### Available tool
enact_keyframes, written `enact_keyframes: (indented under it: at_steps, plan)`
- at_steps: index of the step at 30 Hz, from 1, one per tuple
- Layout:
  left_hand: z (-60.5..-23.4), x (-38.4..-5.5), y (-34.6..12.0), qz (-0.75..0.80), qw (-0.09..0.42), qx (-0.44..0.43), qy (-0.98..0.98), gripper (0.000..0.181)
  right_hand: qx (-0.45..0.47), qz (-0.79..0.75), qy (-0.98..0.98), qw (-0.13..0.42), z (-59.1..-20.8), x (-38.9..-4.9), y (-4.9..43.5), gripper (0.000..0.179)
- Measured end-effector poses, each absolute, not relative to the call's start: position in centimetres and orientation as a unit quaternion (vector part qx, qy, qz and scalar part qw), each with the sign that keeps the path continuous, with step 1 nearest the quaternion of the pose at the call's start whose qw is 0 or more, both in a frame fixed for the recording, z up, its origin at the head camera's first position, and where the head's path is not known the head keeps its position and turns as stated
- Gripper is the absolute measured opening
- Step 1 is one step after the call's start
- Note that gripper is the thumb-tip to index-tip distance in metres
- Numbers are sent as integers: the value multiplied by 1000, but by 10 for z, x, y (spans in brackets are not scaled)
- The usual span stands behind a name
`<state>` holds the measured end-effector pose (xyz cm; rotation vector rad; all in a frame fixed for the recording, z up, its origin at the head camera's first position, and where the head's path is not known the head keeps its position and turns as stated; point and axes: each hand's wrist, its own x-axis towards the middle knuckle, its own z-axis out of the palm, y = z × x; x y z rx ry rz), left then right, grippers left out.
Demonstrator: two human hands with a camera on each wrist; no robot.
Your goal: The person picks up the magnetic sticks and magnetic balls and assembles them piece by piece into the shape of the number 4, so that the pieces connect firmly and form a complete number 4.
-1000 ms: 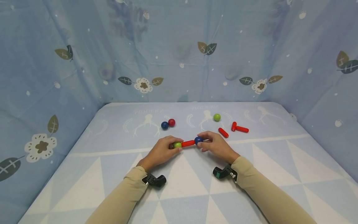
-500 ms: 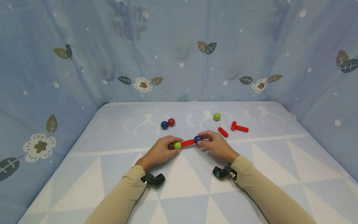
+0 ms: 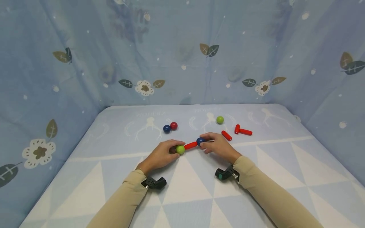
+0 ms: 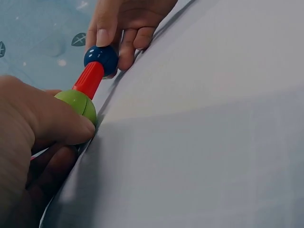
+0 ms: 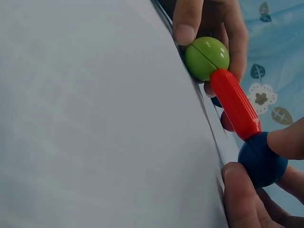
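Note:
A red ribbed rod (image 5: 236, 105) joins a green ball (image 5: 207, 59) at one end and a blue ball (image 5: 262, 159) at the other. My left hand (image 3: 161, 156) pinches the green ball between thumb and fingers. On the blue ball, at the rod's right end, my right hand (image 3: 219, 147) keeps a thumb-and-finger grip. In the head view the rod (image 3: 190, 145) slants up toward the right, between the two hands. Part of the green ball is covered by the left thumb in the left wrist view.
Behind the hands lie a loose blue ball (image 3: 166, 129) and a red ball (image 3: 174, 126), side by side. A second green ball (image 3: 220, 119) is farther right. Loose red rods (image 3: 226, 135) lie beyond the right hand. A patterned blue curtain (image 3: 182, 57) surrounds the table.
Both hands keep their grips. The joined piece has tilted slightly, its blue end a little higher and its green end a little lower in the head view.

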<state>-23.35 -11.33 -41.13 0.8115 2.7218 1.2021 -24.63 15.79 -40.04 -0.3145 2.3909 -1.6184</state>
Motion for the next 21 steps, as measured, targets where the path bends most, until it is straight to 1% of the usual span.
enact_keyframes:
  at_steps: [6,15,21]
  plan:
    - [-413,-233,-113,398,24,265,878,46,-102,-552,819,119,-395,-259,149,47]
    - [-416,-234,-112,413,4,265,871,47,-75,-562,816,111,-396,-274,135,42]
    - [-419,-235,-112,412,-14,270,870,45,-84,-569,812,103,-400,-284,129,42]
